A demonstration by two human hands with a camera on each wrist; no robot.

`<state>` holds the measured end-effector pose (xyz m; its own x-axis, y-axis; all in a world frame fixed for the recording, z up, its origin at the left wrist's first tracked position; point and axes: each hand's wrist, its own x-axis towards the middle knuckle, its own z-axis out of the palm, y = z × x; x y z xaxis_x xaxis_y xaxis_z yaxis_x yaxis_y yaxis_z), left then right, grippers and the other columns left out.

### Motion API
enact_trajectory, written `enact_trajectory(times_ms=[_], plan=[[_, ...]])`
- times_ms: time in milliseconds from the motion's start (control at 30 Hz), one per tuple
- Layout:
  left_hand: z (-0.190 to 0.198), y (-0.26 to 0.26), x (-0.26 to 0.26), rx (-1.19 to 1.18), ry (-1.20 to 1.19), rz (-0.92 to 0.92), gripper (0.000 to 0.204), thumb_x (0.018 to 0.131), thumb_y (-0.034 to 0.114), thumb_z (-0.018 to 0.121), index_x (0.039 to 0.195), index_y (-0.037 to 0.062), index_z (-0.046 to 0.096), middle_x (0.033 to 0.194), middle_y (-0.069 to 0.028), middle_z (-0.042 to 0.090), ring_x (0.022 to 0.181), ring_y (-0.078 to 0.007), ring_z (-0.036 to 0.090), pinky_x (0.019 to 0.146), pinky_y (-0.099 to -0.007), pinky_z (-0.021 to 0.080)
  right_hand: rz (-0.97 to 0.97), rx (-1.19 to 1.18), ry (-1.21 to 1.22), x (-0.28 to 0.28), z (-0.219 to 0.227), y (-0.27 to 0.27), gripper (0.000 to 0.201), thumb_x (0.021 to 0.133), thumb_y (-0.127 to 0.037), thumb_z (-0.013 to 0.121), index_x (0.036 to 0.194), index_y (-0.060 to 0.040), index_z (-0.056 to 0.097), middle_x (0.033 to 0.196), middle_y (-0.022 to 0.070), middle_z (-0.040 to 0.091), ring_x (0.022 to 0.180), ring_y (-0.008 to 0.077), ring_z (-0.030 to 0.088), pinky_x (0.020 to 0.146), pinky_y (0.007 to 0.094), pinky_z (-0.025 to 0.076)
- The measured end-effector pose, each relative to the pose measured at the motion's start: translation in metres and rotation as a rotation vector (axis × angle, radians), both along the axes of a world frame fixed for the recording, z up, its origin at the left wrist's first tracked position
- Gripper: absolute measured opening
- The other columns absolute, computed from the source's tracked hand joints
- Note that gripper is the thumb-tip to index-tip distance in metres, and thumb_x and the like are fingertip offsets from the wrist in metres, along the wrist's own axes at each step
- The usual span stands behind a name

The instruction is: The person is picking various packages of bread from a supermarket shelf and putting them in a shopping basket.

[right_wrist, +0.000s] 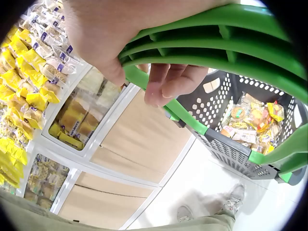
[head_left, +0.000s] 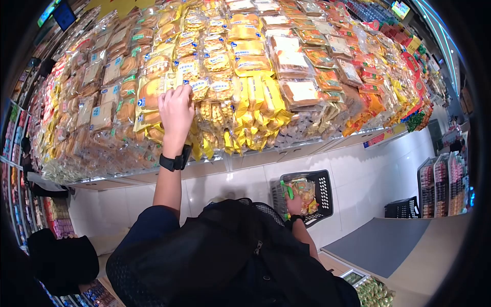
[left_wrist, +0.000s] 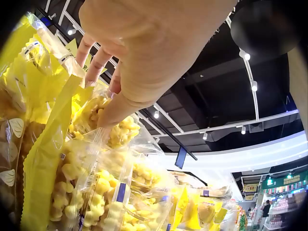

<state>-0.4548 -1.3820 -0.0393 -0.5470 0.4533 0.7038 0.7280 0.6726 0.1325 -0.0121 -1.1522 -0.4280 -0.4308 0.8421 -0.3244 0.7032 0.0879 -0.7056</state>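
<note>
Left hand [head_left: 176, 110]: on the display of stacked packs, touching yellow-wrapped pastry packs [head_left: 199, 88]; thumb and fingers apart, cannot tell whether they pinch one. Right hand [head_left: 294, 204]: fingers clamped around the green handle [right_wrist: 260, 21] of the dark basket [head_left: 327, 179], which contains assorted packets [head_left: 307, 192].

I am standing under white spotlights [left_wrist: 254, 86] that are glowing against a dark ceiling [left_wrist: 207, 101], and plastic wrappers [head_left: 289, 57] are catching pale glare. A soft grey shadow is lying around my shoes [right_wrist: 235, 195] on the brightly lit floor [right_wrist: 185, 171]. Dark corners are framing all three views, the head view is bowing at its edges, and distant shelves [left_wrist: 280, 217] are blurring
</note>
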Motion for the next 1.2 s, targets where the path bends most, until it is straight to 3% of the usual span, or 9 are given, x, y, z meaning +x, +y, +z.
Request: enact_trajectory(times_ms=[100,200,267,300,367,533,667,1067,1200], plan=[[-0.003,0.000,0.002,-0.042,0.016,-0.003,0.035,0.069,0.001,0.077,0.097,0.0119,0.059,0.091,-0.0031,0.062,0.094,-0.0258,0.059,0.090,-0.0395,0.041,0.014,-0.025,-0.002,-0.001,0.001,0.000,0.055,0.086,-0.030,0.069,0.133,-0.0036,0.059,0.099,0.0248,0.070,0.093,0.0424,0.067,0.080,0.0466,0.053],[-0.005,0.003,0.006,-0.021,-0.002,-0.021,0.045,0.069,0.004,0.079,0.109,0.0137,0.061,0.097,-0.0044,0.061,0.096,-0.0264,0.058,0.093,-0.0409,0.041,0.018,0.043,0.003,0.000,-0.001,0.000,0.054,0.085,-0.029,0.070,0.133,-0.0068,0.059,0.089,0.0215,0.071,0.080,0.0360,0.069,0.073,0.0435,0.054],[-0.003,0.008,0.013,-0.038,-0.002,-0.037,0.054,0.071,0.008,0.078,0.122,0.0186,0.061,0.104,-0.0046,0.059,0.099,-0.0276,0.056,0.096,-0.0440,0.040,-0.054,-0.066,0.098,-0.004,0.023,-0.004,0.051,0.085,-0.023,0.070,0.134,-0.0123,0.060,0.076,0.0134,0.070,0.065,0.0227,0.067,0.062,0.0367,0.053],[-0.004,0.008,0.012,-0.037,-0.002,-0.034,0.054,0.071,0.008,0.078,0.122,0.0186,0.061,0.104,-0.0046,0.059,0.099,-0.0276,0.056,0.096,-0.0440,0.040,-0.051,-0.065,0.098,-0.006,0.029,-0.006,0.051,0.085,-0.023,0.070,0.134,-0.0123,0.060,0.076,0.0134,0.070,0.065,0.0227,0.067,0.062,0.0367,0.053],[-0.008,0.008,0.008,-0.068,0.045,-0.053,0.060,0.071,0.010,0.079,0.127,0.0224,0.060,0.104,-0.0045,0.058,0.102,-0.0281,0.055,0.099,-0.0459,0.039,-0.070,-0.130,0.125,-0.009,0.041,-0.009,0.050,0.087,-0.016,0.069,0.136,-0.0126,0.059,0.068,0.0053,0.065,0.056,0.0118,0.059,0.054,0.0298,0.049],[-0.011,-0.011,0.000,-0.071,0.050,-0.032,0.049,0.067,0.004,0.076,0.112,0.0239,0.071,0.100,-0.0035,0.057,0.109,-0.0275,0.053,0.103,-0.0478,0.037,-0.039,-0.139,0.160,-0.012,0.048,-0.014,0.054,0.088,-0.014,0.068,0.139,-0.0054,0.055,0.067,0.0040,0.064,0.053,0.0113,0.058,0.050,0.0289,0.049],[-0.013,-0.013,0.002,-0.093,0.072,-0.007,0.049,0.067,0.004,0.076,0.112,0.0244,0.072,0.099,-0.0034,0.058,0.109,-0.0271,0.053,0.103,-0.0479,0.037,-0.052,-0.127,0.140,-0.006,0.024,-0.007,0.054,0.088,-0.014,0.068,0.139,-0.0038,0.054,0.066,0.0049,0.064,0.052,0.0117,0.058,0.049,0.0291,0.048],[-0.011,0.004,0.002,-0.131,0.033,0.094,0.053,0.066,0.009,0.080,0.116,0.0231,0.069,0.106,-0.0043,0.061,0.114,-0.0280,0.052,0.105,-0.0488,0.034,-0.049,-0.147,0.186,-0.011,0.034,-0.012,0.054,0.087,-0.013,0.068,0.138,-0.0034,0.055,0.066,0.0061,0.065,0.051,0.0122,0.060,0.048,0.0288,0.050],[-0.002,-0.003,0.014,-0.075,0.043,0.000,0.048,0.073,0.007,0.074,0.120,0.0138,0.064,0.117,-0.0077,0.062,0.120,-0.0280,0.052,0.107,-0.0474,0.035,-0.023,-0.121,0.195,-0.009,0.022,-0.009,0.054,0.087,-0.013,0.068,0.137,-0.0030,0.055,0.067,0.0063,0.065,0.051,0.0126,0.060,0.048,0.0290,0.050]])
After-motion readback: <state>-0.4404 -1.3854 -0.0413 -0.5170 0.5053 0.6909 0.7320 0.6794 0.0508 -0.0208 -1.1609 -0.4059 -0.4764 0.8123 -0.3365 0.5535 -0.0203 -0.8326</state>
